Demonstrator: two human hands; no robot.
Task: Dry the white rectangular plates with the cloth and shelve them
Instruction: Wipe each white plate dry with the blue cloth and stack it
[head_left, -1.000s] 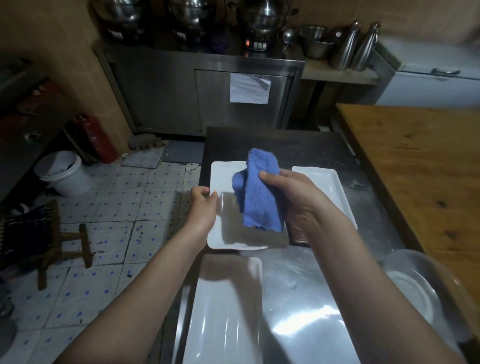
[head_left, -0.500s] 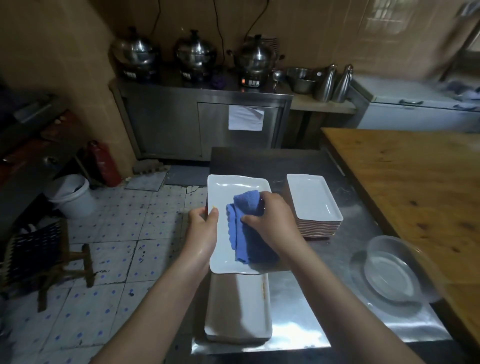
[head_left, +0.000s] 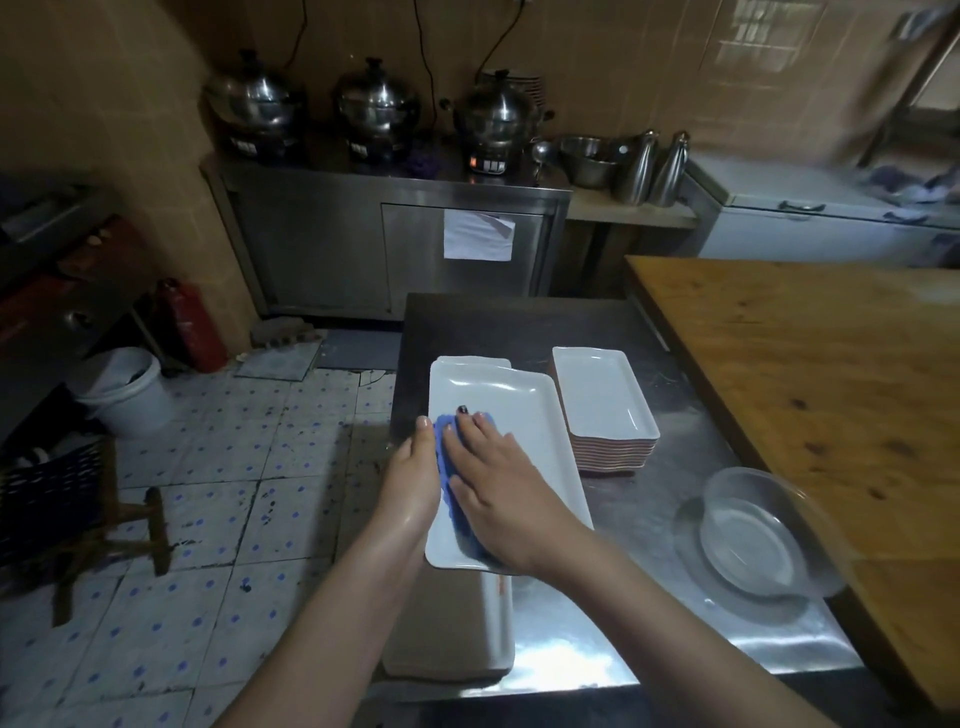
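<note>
Setting: a dim tiled kitchen; the work is over a steel tabletop (head_left: 649, 525) beside a wooden table (head_left: 805, 374).
Near stack (head_left: 452, 644): white rectangular plates piled at the tabletop's near edge, partly hidden by the arms.
Left hand (head_left: 413, 478): grips the held plate's left long rim, thumb on top; the fingers beneath are hidden.
Right hand (head_left: 493, 488): fingers straight and spread, pressing the blue cloth (head_left: 445, 434) flat on the plate's near-left area.
Held plate (head_left: 504, 405): lifted above the near stack, lengthwise away from the person.
Handling: likely stiff, breakable and slick while damp, so best gripped at a long rim; the cloth is soft and bunches.
Glass bowl (head_left: 753, 535): to the right, well apart.
Far stack (head_left: 602, 400): neat pile just right of the held plate.
Pots (head_left: 376, 104): three on the far cabinet.
</note>
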